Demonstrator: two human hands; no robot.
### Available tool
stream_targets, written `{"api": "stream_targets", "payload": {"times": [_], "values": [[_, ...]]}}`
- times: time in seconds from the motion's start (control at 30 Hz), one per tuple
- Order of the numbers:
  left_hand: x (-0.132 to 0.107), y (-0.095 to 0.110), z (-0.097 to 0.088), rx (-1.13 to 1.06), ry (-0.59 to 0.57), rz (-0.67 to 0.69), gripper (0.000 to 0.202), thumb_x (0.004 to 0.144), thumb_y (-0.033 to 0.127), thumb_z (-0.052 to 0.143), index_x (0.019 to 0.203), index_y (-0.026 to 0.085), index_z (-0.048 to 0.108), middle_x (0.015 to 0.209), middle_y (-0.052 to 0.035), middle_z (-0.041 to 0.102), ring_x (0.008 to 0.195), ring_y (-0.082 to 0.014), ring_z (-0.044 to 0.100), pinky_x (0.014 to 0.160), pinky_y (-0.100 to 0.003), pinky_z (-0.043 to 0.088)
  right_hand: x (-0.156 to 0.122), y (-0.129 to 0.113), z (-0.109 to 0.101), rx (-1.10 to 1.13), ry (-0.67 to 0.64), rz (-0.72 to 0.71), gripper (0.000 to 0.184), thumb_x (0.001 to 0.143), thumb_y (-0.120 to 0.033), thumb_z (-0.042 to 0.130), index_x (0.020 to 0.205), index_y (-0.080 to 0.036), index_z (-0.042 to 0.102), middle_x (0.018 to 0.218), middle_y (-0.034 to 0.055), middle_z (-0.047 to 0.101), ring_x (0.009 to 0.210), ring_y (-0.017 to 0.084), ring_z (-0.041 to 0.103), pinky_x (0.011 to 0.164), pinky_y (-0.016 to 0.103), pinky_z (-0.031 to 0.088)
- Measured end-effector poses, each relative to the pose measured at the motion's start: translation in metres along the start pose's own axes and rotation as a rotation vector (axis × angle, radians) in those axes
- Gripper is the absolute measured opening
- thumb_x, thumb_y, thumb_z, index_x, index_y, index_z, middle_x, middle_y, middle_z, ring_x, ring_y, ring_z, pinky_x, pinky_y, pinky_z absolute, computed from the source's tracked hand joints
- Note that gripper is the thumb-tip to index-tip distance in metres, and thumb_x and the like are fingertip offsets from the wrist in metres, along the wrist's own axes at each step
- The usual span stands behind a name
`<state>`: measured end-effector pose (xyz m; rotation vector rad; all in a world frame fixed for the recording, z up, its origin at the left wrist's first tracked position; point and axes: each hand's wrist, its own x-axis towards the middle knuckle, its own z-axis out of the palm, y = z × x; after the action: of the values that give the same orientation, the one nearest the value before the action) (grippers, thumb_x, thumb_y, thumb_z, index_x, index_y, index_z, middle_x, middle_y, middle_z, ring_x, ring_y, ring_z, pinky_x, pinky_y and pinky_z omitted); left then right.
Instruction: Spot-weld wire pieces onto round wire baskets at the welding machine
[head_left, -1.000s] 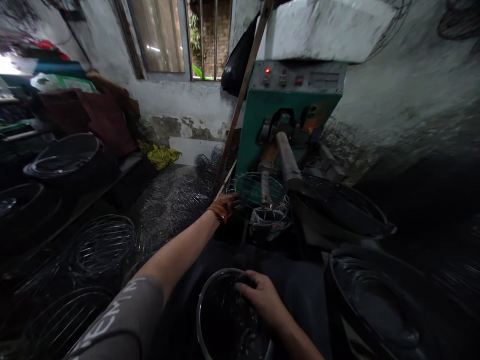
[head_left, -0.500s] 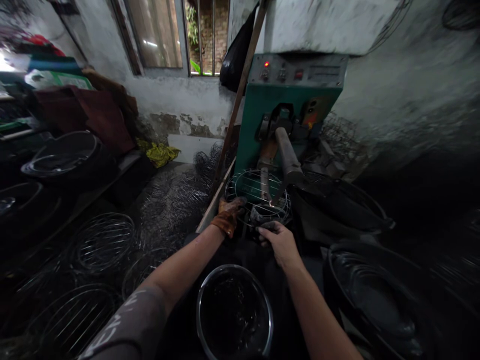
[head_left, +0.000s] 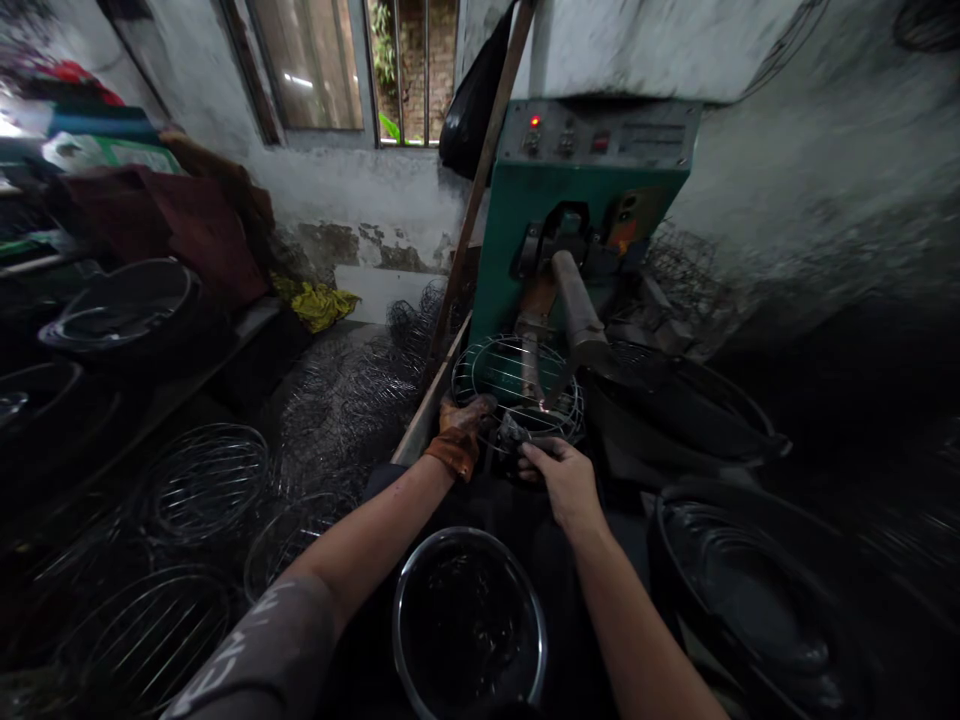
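Observation:
A round wire fan guard point(head_left: 501, 372) sits under the metal arms of a green welding machine point(head_left: 585, 210). My left hand point(head_left: 463, 431), in a worn brown glove, is closed on the guard's near left rim. My bare right hand point(head_left: 559, 475) pinches something small and dark at the guard's near edge, just below the welding tip; I cannot make it out. A steel bowl point(head_left: 469, 620) with small dark parts stands below, between my forearms.
Stacks of wire guards point(head_left: 206, 480) fill the floor on the left. Black tubs point(head_left: 124, 305) stand on a bench at the left, and dark stacked rings point(head_left: 739, 590) lie to the right. A wooden pole point(head_left: 480, 190) leans beside the machine.
My right hand left the steel bowl and rose to the near edge of the wire guard. My left hand slid along the rim toward me.

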<state>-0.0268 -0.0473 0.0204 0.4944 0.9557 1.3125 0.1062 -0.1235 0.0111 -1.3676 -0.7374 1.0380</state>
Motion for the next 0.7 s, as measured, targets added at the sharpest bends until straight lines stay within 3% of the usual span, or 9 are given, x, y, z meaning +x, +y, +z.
{"api": "stream_targets", "payload": {"times": [0.1, 0.2, 0.37, 0.57, 0.7], "values": [[0.0, -0.002, 0.003, -0.01, 0.006, 0.004, 0.073, 0.058, 0.027, 0.094, 0.122, 0.026, 0.058, 0.084, 0.001, 0.066, 0.07, -0.0144, 0.064, 0.068, -0.028, 0.052, 0.002, 0.003, 0.003, 0.054, 0.002, -0.026, 0.044, 0.05, -0.048, 0.089, 0.072, -0.016, 0.069, 0.069, 0.0044, 0.071, 0.06, 0.019, 0.068, 0.054, 0.03, 0.059], [-0.001, -0.001, 0.004, -0.026, 0.004, 0.015, 0.072, 0.06, 0.027, 0.093, 0.123, 0.027, 0.058, 0.088, -0.0004, 0.068, 0.073, -0.0153, 0.066, 0.069, -0.028, 0.052, 0.006, 0.012, 0.0, -0.077, -0.003, -0.09, 0.046, 0.054, -0.057, 0.085, 0.073, -0.017, 0.07, 0.067, 0.0038, 0.071, 0.062, 0.021, 0.069, 0.054, 0.031, 0.059], [0.0, -0.001, 0.007, -0.037, -0.011, 0.042, 0.072, 0.06, 0.03, 0.094, 0.123, 0.028, 0.06, 0.092, -0.0006, 0.07, 0.073, -0.015, 0.066, 0.068, -0.028, 0.053, 0.014, 0.02, -0.005, -0.308, 0.047, -0.149, 0.044, 0.059, -0.06, 0.078, 0.073, -0.019, 0.071, 0.057, 0.0021, 0.069, 0.044, 0.018, 0.061, 0.044, 0.03, 0.051], [-0.004, -0.002, 0.012, -0.05, -0.023, 0.086, 0.074, 0.057, 0.033, 0.096, 0.122, 0.024, 0.061, 0.092, -0.003, 0.071, 0.074, -0.0173, 0.068, 0.067, -0.028, 0.053, 0.014, 0.012, 0.005, 0.039, 0.055, -0.051, 0.042, 0.051, -0.048, 0.088, 0.071, -0.02, 0.065, 0.059, 0.0024, 0.069, 0.05, 0.021, 0.067, 0.044, 0.031, 0.056], [-0.009, 0.003, 0.013, -0.049, -0.023, 0.142, 0.079, 0.054, 0.027, 0.097, 0.124, 0.024, 0.06, 0.097, -0.0044, 0.072, 0.082, -0.0188, 0.07, 0.074, -0.029, 0.054, 0.016, 0.016, 0.008, 0.098, 0.077, -0.065, 0.043, 0.05, -0.047, 0.089, 0.072, -0.021, 0.064, 0.061, 0.0, 0.068, 0.051, 0.02, 0.066, 0.047, 0.033, 0.059]]}}
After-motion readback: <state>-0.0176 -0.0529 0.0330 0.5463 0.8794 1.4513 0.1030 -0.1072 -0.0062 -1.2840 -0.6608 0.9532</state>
